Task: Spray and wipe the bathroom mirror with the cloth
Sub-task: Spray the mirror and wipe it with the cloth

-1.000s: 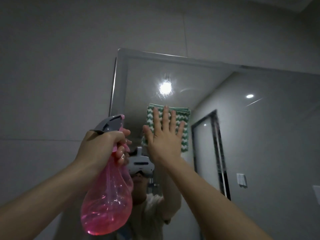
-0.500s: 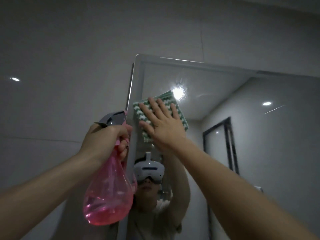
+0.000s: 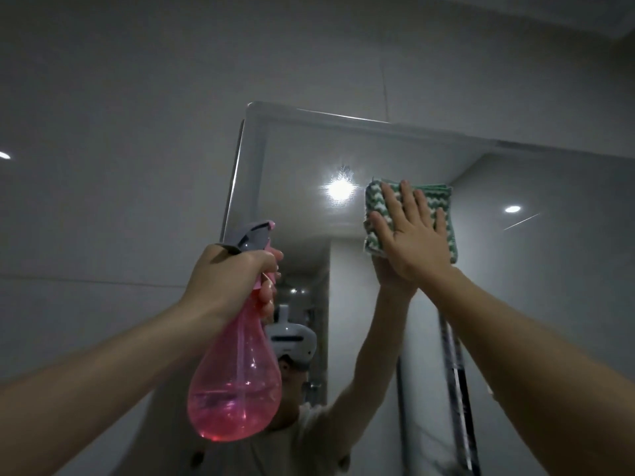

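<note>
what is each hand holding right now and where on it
The left hand grips the pink spray bottle round its neck, just under the grey trigger head. The right hand grips nothing: it presses the green-and-white cloth flat against the mirror.

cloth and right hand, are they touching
Touching. The head view shows the right hand laid flat with straight fingers on the cloth, pressing it against the mirror.

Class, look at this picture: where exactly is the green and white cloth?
The cloth is pressed flat against the mirror under the right hand, right of the bright light reflection.
</note>
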A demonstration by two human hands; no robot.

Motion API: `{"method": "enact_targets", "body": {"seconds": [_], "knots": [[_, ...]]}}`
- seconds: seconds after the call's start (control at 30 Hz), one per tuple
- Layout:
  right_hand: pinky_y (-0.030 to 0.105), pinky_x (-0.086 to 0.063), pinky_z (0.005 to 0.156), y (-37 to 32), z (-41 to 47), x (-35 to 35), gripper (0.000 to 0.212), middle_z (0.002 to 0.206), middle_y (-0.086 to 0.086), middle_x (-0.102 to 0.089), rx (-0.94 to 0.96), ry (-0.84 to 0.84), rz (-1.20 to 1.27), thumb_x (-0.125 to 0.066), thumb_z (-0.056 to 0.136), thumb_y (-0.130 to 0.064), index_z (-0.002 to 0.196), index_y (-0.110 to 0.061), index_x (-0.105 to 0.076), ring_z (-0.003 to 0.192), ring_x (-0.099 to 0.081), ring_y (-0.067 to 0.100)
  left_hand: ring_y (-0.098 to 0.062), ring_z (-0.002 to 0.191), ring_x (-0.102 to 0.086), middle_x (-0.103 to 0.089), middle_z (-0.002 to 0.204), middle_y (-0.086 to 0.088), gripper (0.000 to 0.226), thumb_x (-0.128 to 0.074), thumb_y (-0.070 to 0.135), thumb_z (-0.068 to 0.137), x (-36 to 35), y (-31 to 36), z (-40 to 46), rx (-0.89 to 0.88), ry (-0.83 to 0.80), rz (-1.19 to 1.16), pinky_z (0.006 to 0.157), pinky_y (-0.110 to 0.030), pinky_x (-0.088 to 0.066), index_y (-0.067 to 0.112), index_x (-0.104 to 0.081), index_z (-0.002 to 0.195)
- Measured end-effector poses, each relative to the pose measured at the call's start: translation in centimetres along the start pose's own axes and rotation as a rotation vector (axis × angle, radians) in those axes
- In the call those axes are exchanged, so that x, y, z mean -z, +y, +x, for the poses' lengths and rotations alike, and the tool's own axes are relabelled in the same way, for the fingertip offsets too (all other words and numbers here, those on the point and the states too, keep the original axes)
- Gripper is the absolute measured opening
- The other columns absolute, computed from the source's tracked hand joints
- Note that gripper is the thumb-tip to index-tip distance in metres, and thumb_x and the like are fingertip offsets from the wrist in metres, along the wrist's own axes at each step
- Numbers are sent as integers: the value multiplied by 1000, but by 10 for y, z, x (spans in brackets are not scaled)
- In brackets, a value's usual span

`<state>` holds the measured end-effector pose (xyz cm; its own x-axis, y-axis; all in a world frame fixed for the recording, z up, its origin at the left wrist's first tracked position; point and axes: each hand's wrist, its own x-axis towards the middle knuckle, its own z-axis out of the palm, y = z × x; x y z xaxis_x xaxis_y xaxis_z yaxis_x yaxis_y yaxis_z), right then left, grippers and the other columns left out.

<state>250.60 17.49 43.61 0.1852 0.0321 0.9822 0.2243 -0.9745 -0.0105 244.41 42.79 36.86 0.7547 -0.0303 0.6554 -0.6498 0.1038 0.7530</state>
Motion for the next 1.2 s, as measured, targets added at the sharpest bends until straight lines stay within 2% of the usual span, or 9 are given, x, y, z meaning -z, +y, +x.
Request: {"method": "enact_targets", "body": {"seconds": [0.1,0.23,0.3,0.4,0.53,0.73,0.97,1.07,1.2], "knots": [[49,12,116,-20,7,-1,58,158,-2,16,-118,4,67,-12,98,-55,149,-36,9,145,15,20,-24,47,-43,-48,65,-22,27,-60,9,62,-15,11,-14,-106,45,-5,45,-26,-39,-3,-65,86],[51,14,114,-63,25,-3,59,158,2,16,-125,-1,92,-13,99,-52,151,-32,8,145,17,23,-34,71,-51,-54,77,-25,41,-64,19,50,-7,26,-14,-132,41,1,59,-40,-47,3,-65,88],[51,14,114,-90,31,-6,58,159,2,15,-47,5,85,-15,99,-51,151,-32,5,145,16,24,-31,60,-53,-55,70,-24,36,-65,14,62,3,34,-16,-193,63,47,61,-45,-48,-2,-64,94],[50,17,112,-128,32,-10,58,158,1,16,81,2,62,-14,99,-52,150,-33,6,145,17,24,-22,37,-41,-46,45,-13,17,-59,4,81,20,41,-17,-317,118,128,46,-30,-45,-9,-62,92],[50,18,112,-163,25,-16,58,158,0,16,212,-4,48,-12,99,-53,150,-33,8,144,18,23,-14,31,-40,-44,44,-6,17,-61,2,82,31,47,-22,-415,184,159,35,-21,-39,-14,-61,89],[46,15,115,-150,30,-11,59,158,-5,13,311,-38,35,-15,97,-58,149,-40,6,145,15,16,-14,33,-44,-46,36,-1,22,-66,14,83,30,47,-18,-459,171,242,37,-22,-42,4,-57,65],[45,11,116,-111,35,-7,59,159,-9,11,282,-26,30,-16,95,-61,148,-44,4,145,12,13,-12,40,-46,-47,51,-5,11,-68,12,79,10,48,-7,-438,22,256,41,-22,-43,6,-60,82],[46,10,117,-99,35,-5,58,158,-9,13,260,-35,13,-15,96,-60,148,-44,6,145,13,12,-16,53,-52,-50,59,-8,31,-67,2,63,7,50,-6,-360,-90,202,47,-24,-47,7,-52,90],[46,10,117,-95,34,-5,58,158,-10,13,260,-41,20,-17,96,-60,148,-44,5,145,13,13,-34,76,-52,-53,69,-17,24,-63,9,62,8,47,-5,-325,-167,177,82,-51,-50,8,-50,82]]}}
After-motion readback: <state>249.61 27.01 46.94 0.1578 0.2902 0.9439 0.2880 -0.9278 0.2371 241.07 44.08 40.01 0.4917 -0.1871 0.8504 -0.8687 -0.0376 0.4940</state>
